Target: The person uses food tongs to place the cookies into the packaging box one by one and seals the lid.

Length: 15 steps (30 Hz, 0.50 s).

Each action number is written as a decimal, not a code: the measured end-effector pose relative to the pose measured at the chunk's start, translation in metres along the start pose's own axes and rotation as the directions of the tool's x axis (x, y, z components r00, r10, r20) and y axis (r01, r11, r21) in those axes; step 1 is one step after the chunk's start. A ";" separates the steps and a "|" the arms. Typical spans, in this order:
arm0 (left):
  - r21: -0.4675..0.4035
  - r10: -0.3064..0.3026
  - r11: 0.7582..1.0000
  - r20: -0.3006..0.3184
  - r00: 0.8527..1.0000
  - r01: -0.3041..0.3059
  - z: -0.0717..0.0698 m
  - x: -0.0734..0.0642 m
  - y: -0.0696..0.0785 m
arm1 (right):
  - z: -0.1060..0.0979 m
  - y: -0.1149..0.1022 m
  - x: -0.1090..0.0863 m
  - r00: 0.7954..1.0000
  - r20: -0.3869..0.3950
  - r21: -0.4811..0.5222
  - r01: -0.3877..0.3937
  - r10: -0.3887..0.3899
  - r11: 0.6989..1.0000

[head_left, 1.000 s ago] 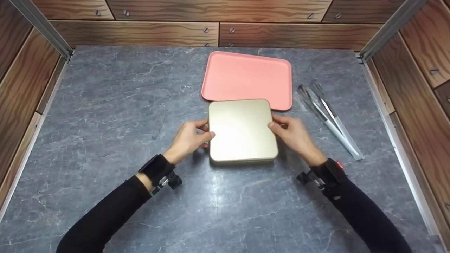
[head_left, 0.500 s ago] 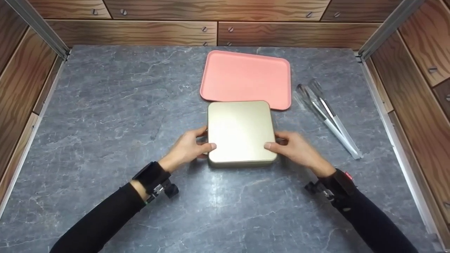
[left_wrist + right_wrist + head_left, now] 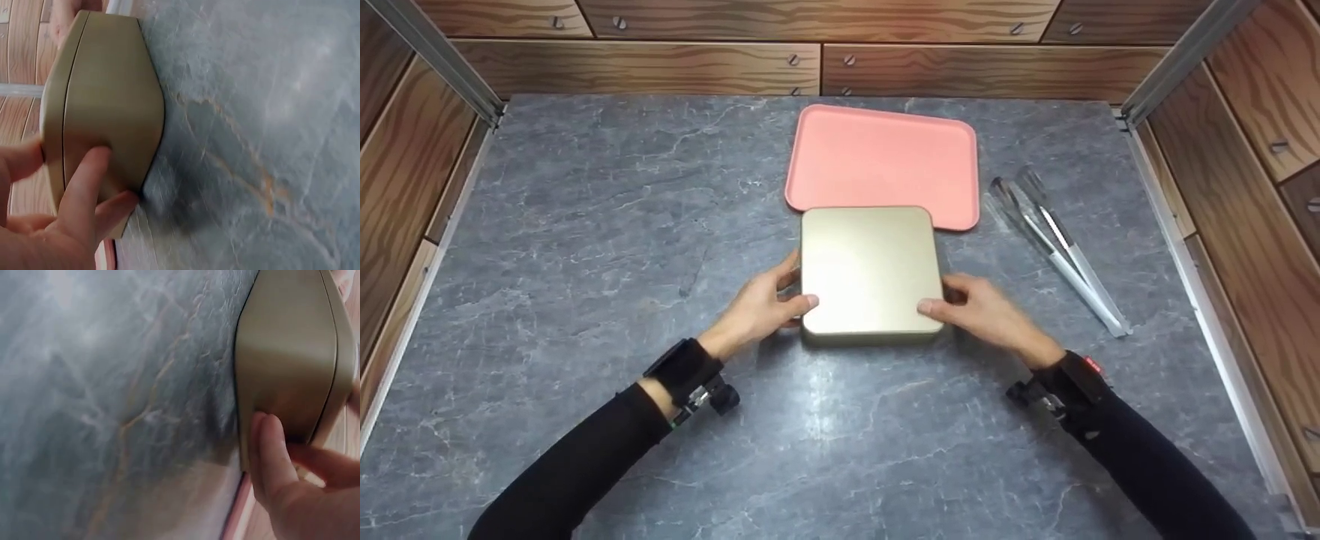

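A square gold metal tin (image 3: 870, 270) with its lid on sits in front of the tray, hiding part of the tray's near edge. My left hand (image 3: 757, 307) grips the tin's left side, thumb on the lid's edge and fingers against the side wall. On the opposite side my right hand (image 3: 986, 311) holds it likewise, thumb over the lid near the front right corner. In the left wrist view, a thin seam runs between the lid and the body (image 3: 112, 95). The right wrist view shows two fingertips (image 3: 267, 424) pressed on the side wall.
Beyond the tin lies a pink tray (image 3: 885, 157). Metal tongs with pale handles (image 3: 1084, 281) lie to the right of it. The grey marbled table (image 3: 622, 225) is bordered by wood-patterned panels (image 3: 660, 67) at the back and sides.
Both hands have slid along the tin's sides toward its near corners. The tin has then shifted slightly away from me, toward the tray. The tongs and the tray lie as before.
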<state>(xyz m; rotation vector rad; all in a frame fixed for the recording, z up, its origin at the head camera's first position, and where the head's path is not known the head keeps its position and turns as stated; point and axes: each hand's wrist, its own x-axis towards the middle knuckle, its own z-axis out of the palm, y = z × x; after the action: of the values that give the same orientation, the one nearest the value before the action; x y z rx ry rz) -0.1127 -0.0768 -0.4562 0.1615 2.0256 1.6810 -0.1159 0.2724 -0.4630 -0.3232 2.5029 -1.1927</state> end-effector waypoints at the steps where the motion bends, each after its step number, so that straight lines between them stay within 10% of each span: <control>1: 0.005 0.009 1.000 0.023 1.000 -0.009 -0.001 0.000 0.000 | 0.000 0.001 0.000 1.000 0.019 0.006 -0.009 0.009 1.000; 15: 0.124 0.011 0.992 0.079 0.997 -0.020 -0.002 -0.001 0.003 | -0.004 -0.008 0.002 0.994 0.105 0.108 0.015 -0.026 0.994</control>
<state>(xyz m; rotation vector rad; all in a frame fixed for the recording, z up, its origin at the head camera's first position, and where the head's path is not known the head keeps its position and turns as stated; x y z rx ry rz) -0.1134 -0.0787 -0.4531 0.2820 2.0762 1.5330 -0.1189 0.2694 -0.4551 -0.3752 2.3404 -1.2780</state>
